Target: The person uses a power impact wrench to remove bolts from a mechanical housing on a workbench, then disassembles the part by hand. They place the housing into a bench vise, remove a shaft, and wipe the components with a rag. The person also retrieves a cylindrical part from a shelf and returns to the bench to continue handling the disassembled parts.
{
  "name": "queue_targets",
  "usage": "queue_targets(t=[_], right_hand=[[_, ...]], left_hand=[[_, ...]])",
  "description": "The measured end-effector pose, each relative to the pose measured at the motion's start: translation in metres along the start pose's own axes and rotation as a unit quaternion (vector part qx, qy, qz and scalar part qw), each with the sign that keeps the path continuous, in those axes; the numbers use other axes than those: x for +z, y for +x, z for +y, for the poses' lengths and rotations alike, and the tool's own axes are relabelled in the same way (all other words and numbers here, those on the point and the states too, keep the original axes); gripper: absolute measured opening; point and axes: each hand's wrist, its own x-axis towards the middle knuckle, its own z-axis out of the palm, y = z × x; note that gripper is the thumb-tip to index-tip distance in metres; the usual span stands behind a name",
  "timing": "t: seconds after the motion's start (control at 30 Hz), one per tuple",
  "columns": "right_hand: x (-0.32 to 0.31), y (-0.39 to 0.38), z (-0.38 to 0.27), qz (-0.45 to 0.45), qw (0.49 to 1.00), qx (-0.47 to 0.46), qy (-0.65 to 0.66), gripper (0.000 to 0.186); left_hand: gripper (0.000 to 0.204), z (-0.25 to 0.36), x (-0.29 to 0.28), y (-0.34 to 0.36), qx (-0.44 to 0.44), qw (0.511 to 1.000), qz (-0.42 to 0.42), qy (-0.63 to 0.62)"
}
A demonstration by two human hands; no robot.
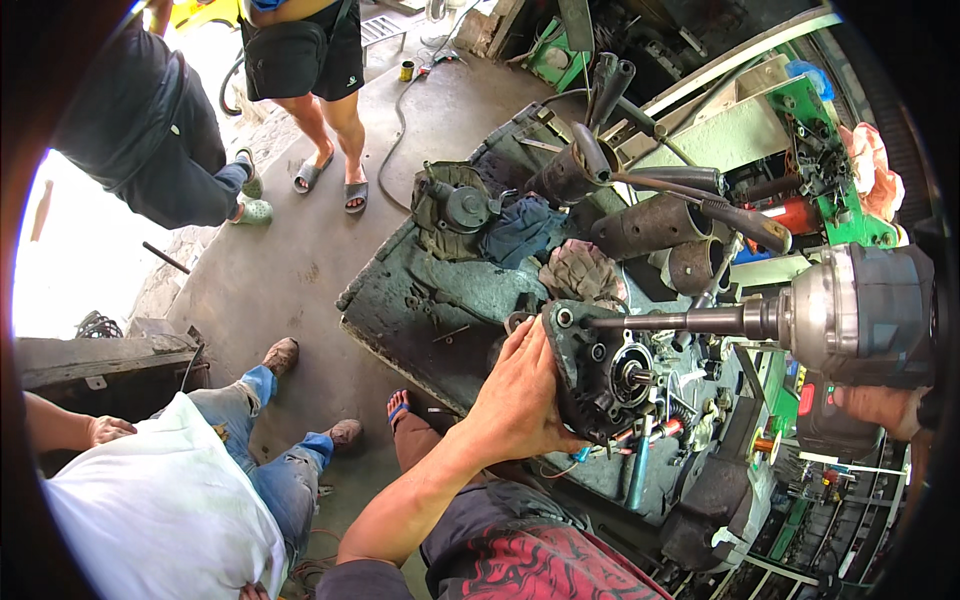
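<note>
My left hand (520, 390) grips a dark, greasy cast-metal housing (585, 405) from its left side, holding it upright at the bench's near part; the housing has bolt holes and a central splined shaft (638, 375). My right hand (875, 405), at the far right, is wrapped round the handle of a cordless impact wrench (860, 310) with a silver head and red button. Its long extension bar (690, 320) runs horizontally to the housing's upper corner, where the tip's exact seating is unclear. Below lie small tools and parts, including a blue cylindrical tool (640, 460).
The worn metal bench (390, 290) carries a pump-like part (460, 205), rags (520, 230), pipes and steel sockets (650, 230). Green-framed machinery (800, 120) stands at right. Two people (300, 70) (150, 120) stand beyond; another, in a white shirt (165, 500), is at lower left. A cord crosses the floor.
</note>
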Motion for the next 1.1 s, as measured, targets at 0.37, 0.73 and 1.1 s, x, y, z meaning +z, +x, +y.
queue_targets(t=[0.37,0.73,1.1], right_hand=[[0.002,-0.002,0.003,0.004,1.0,0.0,0.004,0.025],[0.002,-0.005,0.007,0.009,1.0,-0.004,0.007,0.024],[0.006,-0.005,0.006,0.043,0.997,-0.065,0.012,0.023]], left_hand=[[0.14,-0.001,0.003,-0.003,-0.003,1.0,-0.002,0.01],[0.14,-0.002,0.006,-0.005,-0.014,1.0,0.004,-0.001],[0.112,0.043,-0.069,-0.001,-0.114,0.993,0.038,-0.006]])
